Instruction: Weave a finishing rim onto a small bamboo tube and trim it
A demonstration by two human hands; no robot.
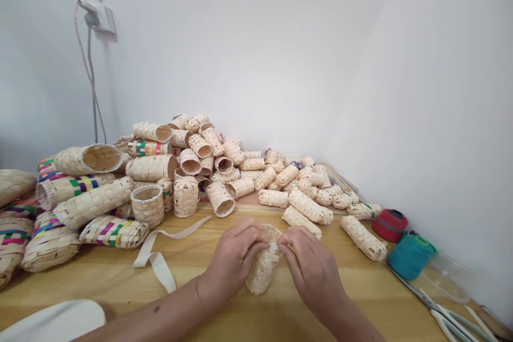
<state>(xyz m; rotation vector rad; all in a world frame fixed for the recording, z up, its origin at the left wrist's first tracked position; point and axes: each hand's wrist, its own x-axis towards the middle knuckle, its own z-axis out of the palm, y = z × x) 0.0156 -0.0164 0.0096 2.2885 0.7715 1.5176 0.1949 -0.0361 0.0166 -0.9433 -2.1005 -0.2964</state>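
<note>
Between my hands a small woven basket [263, 271] of pale strips stands tilted over the wooden table, its open rim towards the back. My left hand [242, 251] pinches the rim at its left side with thumb and fingers. At the right side of the same rim, my right hand [306, 262] is closed, thumb against forefinger. A whitish bit of material shows at the rim between the two hands; whether it is thread or strip is too small to tell. My fingers cover parts of the rim.
A large heap of woven baskets [151, 167] fills the back left, with smaller ones [310, 207] towards the right. A white ribbon [162, 270] lies left of my hands. At the right are red thread [390, 225], a teal thread spool [411, 256] and scissors [436, 307].
</note>
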